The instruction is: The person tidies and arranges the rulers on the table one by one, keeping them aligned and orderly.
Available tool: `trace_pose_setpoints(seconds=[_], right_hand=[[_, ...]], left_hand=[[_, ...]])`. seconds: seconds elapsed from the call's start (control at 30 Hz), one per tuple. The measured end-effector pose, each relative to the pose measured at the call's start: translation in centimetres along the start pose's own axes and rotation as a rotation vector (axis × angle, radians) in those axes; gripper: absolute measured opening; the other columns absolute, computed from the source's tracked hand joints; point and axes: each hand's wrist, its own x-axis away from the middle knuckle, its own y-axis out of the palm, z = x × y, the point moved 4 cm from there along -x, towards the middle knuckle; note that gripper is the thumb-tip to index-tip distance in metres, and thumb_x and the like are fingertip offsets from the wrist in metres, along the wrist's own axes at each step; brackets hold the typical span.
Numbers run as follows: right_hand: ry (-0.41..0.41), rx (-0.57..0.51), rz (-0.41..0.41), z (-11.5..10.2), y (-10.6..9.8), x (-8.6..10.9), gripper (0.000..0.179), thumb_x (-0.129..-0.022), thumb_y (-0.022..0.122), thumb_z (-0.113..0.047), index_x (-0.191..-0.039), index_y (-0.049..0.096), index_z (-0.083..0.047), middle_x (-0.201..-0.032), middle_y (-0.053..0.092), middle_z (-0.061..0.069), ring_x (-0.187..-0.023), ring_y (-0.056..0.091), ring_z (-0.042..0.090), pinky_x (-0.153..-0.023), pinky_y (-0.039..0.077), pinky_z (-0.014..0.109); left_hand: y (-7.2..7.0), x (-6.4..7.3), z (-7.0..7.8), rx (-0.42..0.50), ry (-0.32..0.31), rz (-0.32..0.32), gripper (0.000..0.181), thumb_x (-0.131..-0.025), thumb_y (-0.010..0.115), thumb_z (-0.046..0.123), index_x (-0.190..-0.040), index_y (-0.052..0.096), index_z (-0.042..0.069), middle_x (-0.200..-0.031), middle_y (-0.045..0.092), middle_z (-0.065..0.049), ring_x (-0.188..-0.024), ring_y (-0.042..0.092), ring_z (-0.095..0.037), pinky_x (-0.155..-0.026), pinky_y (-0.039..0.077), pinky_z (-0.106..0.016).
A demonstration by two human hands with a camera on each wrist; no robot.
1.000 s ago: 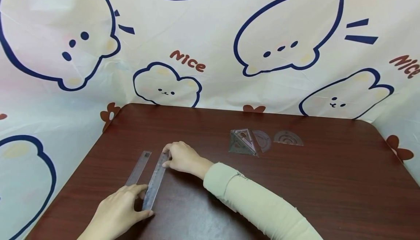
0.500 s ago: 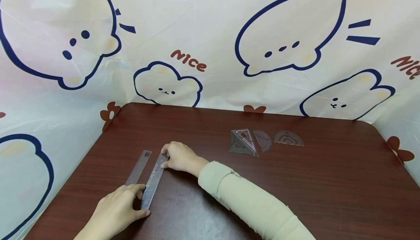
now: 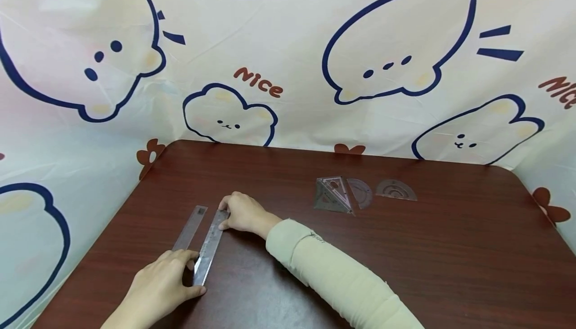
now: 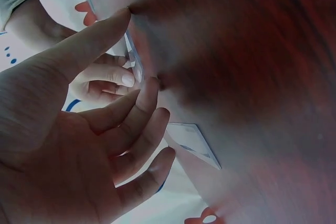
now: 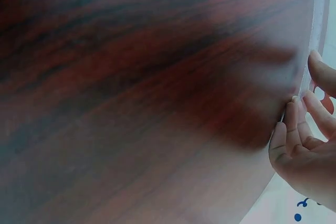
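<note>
A clear plastic ruler (image 3: 209, 249) lies slanted on the table, its far end tilted slightly right in the head view. At its near end my left hand (image 3: 157, 284) pinches it across its width, thumb on the right edge and forefinger on the left. My right hand (image 3: 246, 214) pinches the far end between thumb and fingers. The right wrist view shows the ruler (image 5: 316, 30) edge-on at the fingertips of the right hand (image 5: 310, 150). Just left of it lies a second clear ruler (image 3: 191, 228), nearly parallel, its near end hidden behind the left hand.
Toward the back of the brown table (image 3: 427, 259) lie clear set squares (image 3: 330, 196) side by side, then a protractor (image 3: 360, 193) and another protractor (image 3: 396, 190) farther right. A printed cloth (image 3: 297, 44) rises behind the table and along its sides.
The held ruler and both hands have shifted slightly left, toward the second ruler. The right forearm has come left and down a little. The grips look the same.
</note>
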Motion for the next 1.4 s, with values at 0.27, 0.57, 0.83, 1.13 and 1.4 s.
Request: trace_pose_setpoints(seconds=[0.27,0.57,0.83,1.13,1.4], right_hand=[[0.019,0.046,-0.013,-0.1,0.2,-0.1,0.042,-0.082,0.083,-0.033,-0.118,0.070,-0.017,-0.103,0.059,-0.006,-0.087,0.053,0.006,-0.080,0.045,0.018],[0.006,0.090,-0.019,-0.1,0.4,-0.1,0.043,-0.084,0.081,-0.036,-0.120,0.070,-0.017,-0.104,0.057,-0.004,-0.090,0.056,0.008,-0.083,0.045,0.019],[0.010,0.086,-0.033,-0.2,0.4,0.1,0.043,-0.086,0.078,-0.037,-0.123,0.068,-0.018,-0.108,0.056,-0.003,-0.094,0.056,0.010,-0.084,0.046,0.020],[0.028,0.021,-0.044,-0.1,0.3,0.5,0.039,-0.091,0.074,-0.034,-0.125,0.066,-0.019,-0.111,0.057,-0.005,-0.098,0.057,0.008,-0.083,0.046,0.021],[0.019,-0.040,-0.037,0.2,-0.4,0.7,0.031,-0.092,0.072,-0.030,-0.121,0.068,-0.019,-0.104,0.062,-0.005,-0.091,0.059,0.006,-0.074,0.047,0.021]], left_hand=[[0.0,0.1,-0.2,0.011,-0.003,-0.008,0.066,-0.065,0.091,0.038,-0.118,0.066,0.007,-0.095,0.063,0.009,-0.098,0.062,-0.020,-0.074,0.051,-0.049],[0.2,0.0,-0.4,-0.027,-0.016,-0.038,0.072,-0.065,0.090,0.043,-0.122,0.067,0.006,-0.108,0.065,0.001,-0.102,0.062,-0.025,-0.077,0.051,-0.051],[0.3,-0.1,-0.5,-0.032,-0.038,-0.070,0.077,-0.066,0.089,0.047,-0.128,0.065,0.008,-0.108,0.064,0.001,-0.102,0.062,-0.024,-0.076,0.051,-0.050],[0.2,0.2,0.0,-0.021,-0.041,-0.050,0.076,-0.069,0.085,0.054,-0.128,0.064,0.011,-0.102,0.064,0.003,-0.098,0.064,-0.023,-0.075,0.051,-0.050],[-0.4,0.2,1.4,-0.016,-0.014,0.030,0.059,-0.079,0.079,0.053,-0.122,0.068,0.014,-0.097,0.062,0.004,-0.085,0.059,-0.015,-0.069,0.050,-0.044]])
